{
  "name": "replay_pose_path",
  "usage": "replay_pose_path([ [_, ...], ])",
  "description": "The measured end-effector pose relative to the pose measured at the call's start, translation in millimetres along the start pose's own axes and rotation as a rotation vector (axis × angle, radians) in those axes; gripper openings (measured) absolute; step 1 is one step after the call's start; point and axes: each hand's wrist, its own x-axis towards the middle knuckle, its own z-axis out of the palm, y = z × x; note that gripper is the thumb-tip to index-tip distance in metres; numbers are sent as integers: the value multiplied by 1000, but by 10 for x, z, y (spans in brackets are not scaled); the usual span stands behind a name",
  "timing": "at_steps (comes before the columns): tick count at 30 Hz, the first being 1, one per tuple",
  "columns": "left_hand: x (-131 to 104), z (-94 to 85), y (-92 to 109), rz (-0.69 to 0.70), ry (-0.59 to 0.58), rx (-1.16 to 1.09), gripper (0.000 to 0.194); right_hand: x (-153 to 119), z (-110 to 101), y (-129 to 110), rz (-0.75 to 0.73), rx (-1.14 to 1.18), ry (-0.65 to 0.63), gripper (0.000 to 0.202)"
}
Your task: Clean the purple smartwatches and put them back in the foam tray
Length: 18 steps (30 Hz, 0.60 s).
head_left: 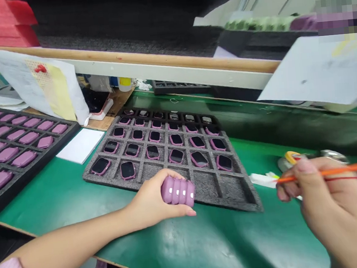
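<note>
My left hand (154, 200) is wrapped round a short stack of purple watch cases (177, 191), thumb below and fingers above. White glossy spots show along their near sides. This stack is held over the front edge of a grey foam tray (238, 189), whose compartments hold several purple-framed watches (176, 156) with black screens. At the right, my right hand (337, 195) pinches a thin orange stick (356, 166) between thumb and fingers. Its tip points left towards a white tube-like item (263, 180); motion blur hides what kind of tip it has.
Another foam tray (17, 187) with several purple cases stands at the left, beside a white paper pad (81, 146). A shelf with a wooden edge (147, 61) crosses above the green table (139, 254). Hanging papers (319, 71) and a yellow-ringed roll (293, 157) are at right.
</note>
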Motion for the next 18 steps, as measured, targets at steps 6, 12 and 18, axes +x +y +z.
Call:
replay_pose_path([
  [6, 7, -21, 16, 30, -15, 56, 55, -329, -362, 634, 217, -618, -525, 53],
  [12, -1, -36, 36, 6, -35, 37, 55, -318, -302, 712, 207, -690, -477, 33],
  [18, 6, -39, 24, 14, -49, 8, 57, 137, -119, 932, 30, -614, -334, 33],
])
